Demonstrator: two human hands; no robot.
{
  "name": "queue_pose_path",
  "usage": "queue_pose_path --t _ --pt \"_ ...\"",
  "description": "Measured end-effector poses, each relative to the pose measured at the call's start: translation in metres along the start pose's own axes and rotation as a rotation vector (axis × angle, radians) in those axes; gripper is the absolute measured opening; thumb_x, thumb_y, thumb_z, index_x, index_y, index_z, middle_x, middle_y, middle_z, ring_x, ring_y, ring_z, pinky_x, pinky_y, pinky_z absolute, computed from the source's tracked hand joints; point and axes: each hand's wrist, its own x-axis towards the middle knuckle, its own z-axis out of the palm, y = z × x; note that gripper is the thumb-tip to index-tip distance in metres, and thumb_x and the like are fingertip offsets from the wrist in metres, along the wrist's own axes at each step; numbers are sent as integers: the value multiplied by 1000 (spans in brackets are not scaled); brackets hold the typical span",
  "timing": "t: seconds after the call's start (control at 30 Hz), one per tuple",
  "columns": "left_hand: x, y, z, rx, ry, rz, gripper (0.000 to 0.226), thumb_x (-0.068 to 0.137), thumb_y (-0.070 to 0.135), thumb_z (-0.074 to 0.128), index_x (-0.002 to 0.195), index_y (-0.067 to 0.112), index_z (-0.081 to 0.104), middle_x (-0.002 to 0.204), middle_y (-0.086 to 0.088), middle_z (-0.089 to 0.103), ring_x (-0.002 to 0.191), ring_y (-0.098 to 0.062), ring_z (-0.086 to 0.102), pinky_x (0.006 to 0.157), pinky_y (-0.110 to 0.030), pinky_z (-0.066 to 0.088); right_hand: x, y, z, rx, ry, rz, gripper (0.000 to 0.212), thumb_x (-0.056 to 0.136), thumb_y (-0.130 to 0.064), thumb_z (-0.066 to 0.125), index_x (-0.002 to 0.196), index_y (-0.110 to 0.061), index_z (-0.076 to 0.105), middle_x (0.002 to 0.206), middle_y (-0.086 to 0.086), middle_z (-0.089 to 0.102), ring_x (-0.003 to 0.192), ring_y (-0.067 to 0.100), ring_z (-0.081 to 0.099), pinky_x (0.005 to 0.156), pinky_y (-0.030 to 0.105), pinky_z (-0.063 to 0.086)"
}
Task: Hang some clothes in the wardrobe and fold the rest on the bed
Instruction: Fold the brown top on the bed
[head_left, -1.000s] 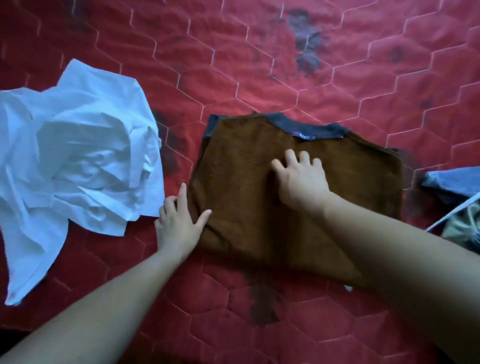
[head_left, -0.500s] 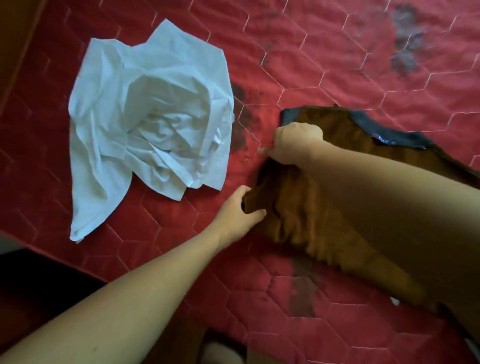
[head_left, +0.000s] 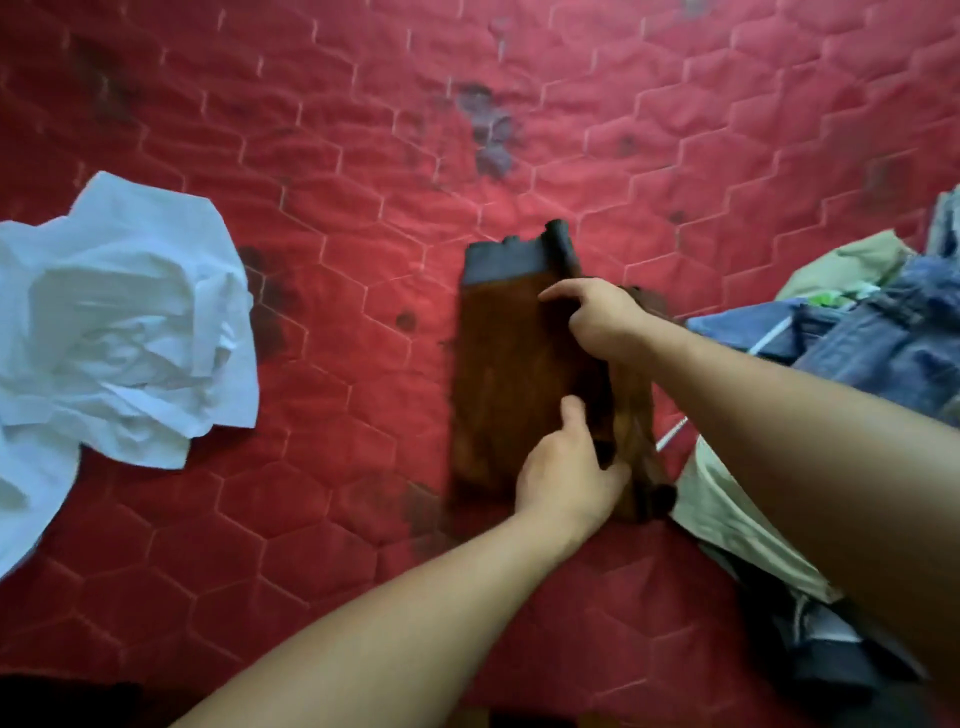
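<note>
At the far left a white shirt (head_left: 119, 332) lies crumpled on the red bed (head_left: 363, 156). It is well apart from the brown cloth (head_left: 498, 374).

Near the middle, the brown cloth lies flat on the bed, folded into a long thin strip. Its far end has a dark band (head_left: 511, 262).

Your left grip (head_left: 566, 467) is at the near end of the strip. Its thumb and fingers pinch the folded edge there, and one finger lies straight on top.

Your right grip (head_left: 597, 317) is at the far end, just below the dark band. Its fingers bend down onto the same edge. The picture is blurry there, so I cannot tell if it grasps the cloth or only presses on it.

On the right side of the bed you can see blue jeans (head_left: 893, 343). A pale green cloth (head_left: 857, 260) lies behind them. A cream cloth (head_left: 727, 514) lies just beside the near end of the brown cloth.
</note>
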Motion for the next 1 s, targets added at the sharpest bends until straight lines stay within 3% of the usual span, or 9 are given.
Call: queue_pose_path --t 0.1,0.27,0.33,0.43,0.5,0.57,0.63,0.87,1.0 --pt "10 25 58 78 -22 25 56 88 43 63 126 19 30 103 -14 69 95 -41 67 74 -47 53 -9 64 -12 -46 65 54 72 79 7 37 134 -31 61 141 5 58 122 24 58 88 24 47" --pt "29 0 112 218 -149 -55 68 93 45 56 148 19 25 136 -15 48 125 -38 51 98 -50 47 3 140 17 -89 -73 152 68 95 -18 60 156 -35 33 149 19 30 134 39 45 117 37 34" --pt "26 -16 115 195 -63 -2 64 93 48 56 147 23 32 133 -9 49 122 -32 52 97 -48 49 6 146 37 45 15 170 74 92 -33 67 154 -42 27 149 18 22 131 43 45 119 41 31" --pt "15 -41 103 38 278 -57 51 88 56 60 129 30 43 120 1 51 114 -21 53 96 -42 47 11 146 48 333 268 215 90 85 -40 73 154 -45 15 146 20 31 126 40 49 117 41 34" --pt "9 -64 90 -150 459 -363 54 85 53 68 123 25 41 127 -2 49 120 -24 50 102 -44 43 16 146 45 498 311 261 100 84 -35 76 157 -34 8 147 16 44 128 31 52 112 36 38" --pt "6 -80 80 -535 458 -736 68 84 49 74 130 18 35 135 -9 45 122 -28 50 106 -47 44 21 144 44 603 258 320 83 84 -29 78 150 -17 29 137 10 55 125 26 56 107 35 45" --pt "8 -86 77 -920 380 -904 82 83 45 79 140 15 29 135 -9 47 116 -26 55 99 -47 52 24 144 44 607 229 396 63 83 -30 79 132 -9 44 125 9 60 115 25 61 99 38 52" --pt "38 -105 60 -1077 545 -835 71 79 10 79 136 12 36 128 -7 55 104 -27 64 98 -55 53 10 142 51 675 221 502 59 83 -26 78 131 -8 48 124 10 62 102 24 66 88 40 58" --pt "47 -139 -20 -695 604 -509 67 85 12 73 139 20 35 127 -5 57 93 -10 62 93 -29 49 -34 121 95 699 180 604 44 88 -22 75 119 -2 52 113 18 65 88 31 68 70 48 61"
